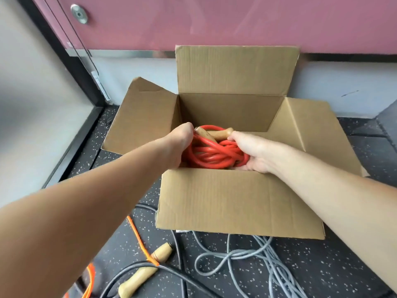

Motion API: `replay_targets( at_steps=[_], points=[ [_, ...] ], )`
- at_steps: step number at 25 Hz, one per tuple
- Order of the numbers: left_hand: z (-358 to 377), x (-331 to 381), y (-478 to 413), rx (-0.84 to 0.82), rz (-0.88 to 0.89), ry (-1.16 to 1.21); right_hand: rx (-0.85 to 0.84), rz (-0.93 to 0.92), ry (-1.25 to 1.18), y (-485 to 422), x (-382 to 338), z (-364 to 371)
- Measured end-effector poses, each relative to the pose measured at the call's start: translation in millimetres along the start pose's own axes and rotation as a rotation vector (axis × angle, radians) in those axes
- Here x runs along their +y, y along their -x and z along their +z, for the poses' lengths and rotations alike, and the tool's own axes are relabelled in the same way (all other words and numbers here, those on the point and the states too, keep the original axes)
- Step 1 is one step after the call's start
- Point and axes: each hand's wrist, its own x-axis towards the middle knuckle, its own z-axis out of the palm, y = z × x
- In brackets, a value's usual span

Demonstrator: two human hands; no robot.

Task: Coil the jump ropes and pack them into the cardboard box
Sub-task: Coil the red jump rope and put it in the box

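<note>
Rope coil [212,154] gripped by left hand [180,143], right hand [251,153] | cardboard box [236,201] flaps open, rear free

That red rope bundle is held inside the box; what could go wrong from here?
Only the left hand and right hand seem to hold the red rope coil together; released, it may spring loose in the cardboard box. The grey rope lies partly under the box's near flap and may snag when pulled.

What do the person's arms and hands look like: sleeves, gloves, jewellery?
Both forearms are bare to the frame edge, no sleeves in view. The left hand and right hand wear no gloves; neither wrist carries a watch or band. Fingers are mostly hidden, so rings cannot be judged.
</note>
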Motion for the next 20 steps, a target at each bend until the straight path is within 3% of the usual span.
replay_targets(
  at_steps=[4, 7, 11, 15, 20],
  points=[
    [7.7, -4.1, -22.9, 0.023, -0.059, 0.061, -0.051, 0.057, 0.068, -23.2, -4.6, 1.3],
    [4.3, 0.7, -31.9, 0.056, 0.042, 0.038, -0.096, 0.009, 0.095, -41.1, -0.3, -8.5],
    [-7.9, 2.8, -26.6, 0.093, 0.197, -0.137, -0.009, -0.018, 0.208, -57.5, 11.4, -16.0],
    [-10.5, 0.0, -7.5, 0.026, 0.374, -0.226, 0.209, -0.201, 0.302, -41.1, 18.6, -13.4],
    [-22.8, -39.6, 39.0, -0.047, 0.601, -0.167, 0.363, -0.624, 0.333, 20.5, 8.3, 7.7]
  ],
)
